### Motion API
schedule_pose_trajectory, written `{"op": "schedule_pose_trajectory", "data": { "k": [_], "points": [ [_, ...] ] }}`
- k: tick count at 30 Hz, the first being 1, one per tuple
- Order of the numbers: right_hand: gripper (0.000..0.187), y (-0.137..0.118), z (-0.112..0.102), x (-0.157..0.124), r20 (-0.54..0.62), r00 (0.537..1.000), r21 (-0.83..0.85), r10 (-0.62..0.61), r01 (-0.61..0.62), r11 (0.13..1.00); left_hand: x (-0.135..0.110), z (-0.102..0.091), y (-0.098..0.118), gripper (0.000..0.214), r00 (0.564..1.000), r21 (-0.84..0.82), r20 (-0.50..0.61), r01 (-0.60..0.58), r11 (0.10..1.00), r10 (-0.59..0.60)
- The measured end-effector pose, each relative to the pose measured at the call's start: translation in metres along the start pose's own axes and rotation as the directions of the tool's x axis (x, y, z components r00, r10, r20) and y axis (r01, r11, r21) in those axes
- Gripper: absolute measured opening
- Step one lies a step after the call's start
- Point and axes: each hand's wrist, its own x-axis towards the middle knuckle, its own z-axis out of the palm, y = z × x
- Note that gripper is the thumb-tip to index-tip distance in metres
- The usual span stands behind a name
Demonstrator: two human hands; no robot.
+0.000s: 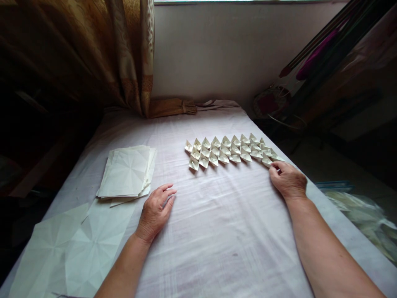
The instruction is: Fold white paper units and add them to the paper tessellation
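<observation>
Small folded white paper boats point(214, 151) stand close together in slanting rows on the cloth, their points upward. At the near right corner of the rows, my right hand point(288, 180) pinches the end of one paper boat point(266, 160) between thumb and fingers. My left hand point(157, 209) lies on the cloth, fingers stretched out and slightly apart, holding nothing. Just beyond it on the left is a stack of creased paper sheets point(125, 171), the top one marked with star-like fold lines. Larger creased sheets point(96, 240) lie flat beside my left forearm.
A pale cloth point(217, 223) covers the long surface. Gold curtains point(133, 54) hang at the far left, a folded brown fabric point(172, 107) at their foot. To the right, below the edge, sits a clear plastic bag point(366, 219). A white wall point(204, 49) closes the far end.
</observation>
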Motion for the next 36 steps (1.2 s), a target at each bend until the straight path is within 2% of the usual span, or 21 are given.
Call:
{"op": "schedule_pose_trajectory", "data": {
  "k": [26,29,33,36],
  "points": [
    [0.034,-0.003,0.003,-0.004,-0.057,0.998,-0.002,-0.009,0.009,1.000,0.000,0.000,-0.002,0.019,1.000,0.015,0.011,-0.016,1.000,0.015],
    [0.033,-0.002,0.003,-0.006,-0.095,0.995,0.010,-0.007,0.008,1.000,0.000,0.001,-0.002,0.018,1.000,0.013,-0.001,-0.031,0.999,0.031],
    [0.031,-0.007,0.002,-0.010,-0.215,0.976,0.041,-0.015,0.025,0.999,0.000,0.001,-0.003,0.018,0.999,0.013,-0.019,-0.038,0.999,0.038],
    [0.027,-0.027,-0.001,-0.017,-0.259,0.959,0.072,-0.114,0.137,0.988,0.000,0.002,-0.003,0.018,0.999,0.003,-0.035,-0.041,0.999,0.041]
  ]
}}
